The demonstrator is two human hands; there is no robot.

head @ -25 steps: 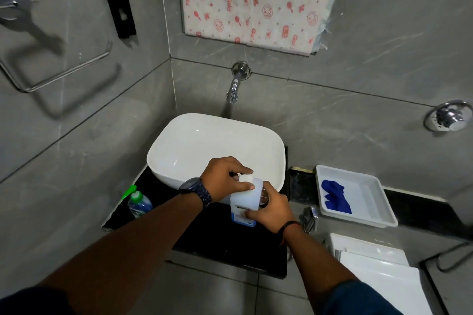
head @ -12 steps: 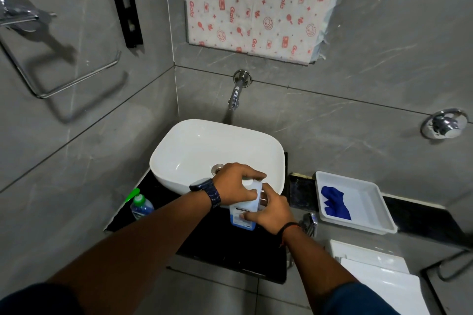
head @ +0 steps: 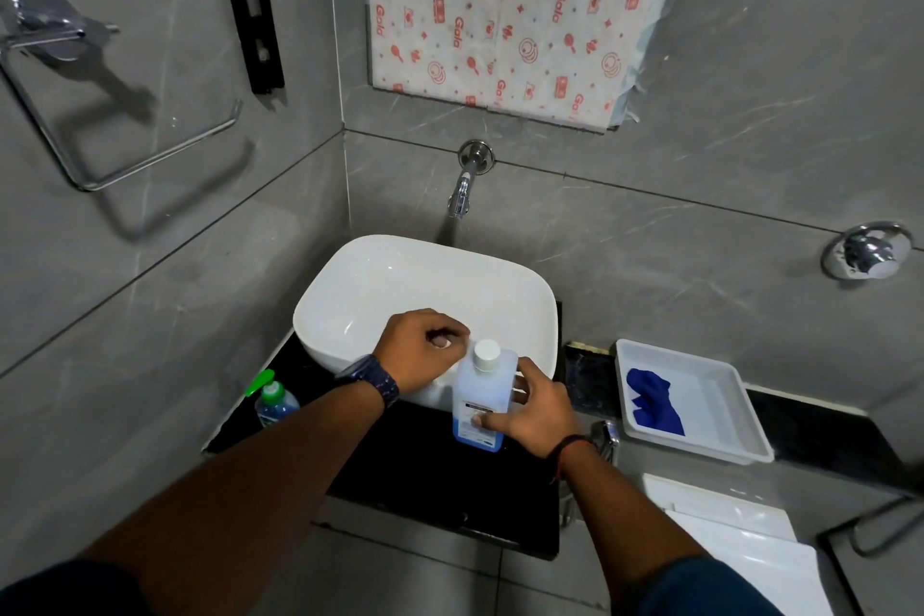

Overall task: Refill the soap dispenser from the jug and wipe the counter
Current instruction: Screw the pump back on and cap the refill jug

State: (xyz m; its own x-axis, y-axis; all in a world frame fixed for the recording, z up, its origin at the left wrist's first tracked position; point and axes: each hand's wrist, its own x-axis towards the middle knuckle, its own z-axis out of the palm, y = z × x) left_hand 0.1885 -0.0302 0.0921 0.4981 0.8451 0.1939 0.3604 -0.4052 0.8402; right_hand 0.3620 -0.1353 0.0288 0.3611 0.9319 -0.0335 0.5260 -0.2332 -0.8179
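left hand [head: 425, 345] has lifted off the cap [head: 486, 351], loosely curled, holding nothing | right hand [head: 535, 410] grasps jug [head: 482, 403], upright on counter [head: 440, 480] before basin [head: 380, 275] | steady the body, twist the cap squarely

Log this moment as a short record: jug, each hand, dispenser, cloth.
jug: white-capped jug upright on the black counter, cap on
right hand: right hand grips the jug's side
left hand: left hand beside the cap, holding nothing
dispenser: green-pump soap dispenser left of the basin, untouched
cloth: blue cloth in the white tray
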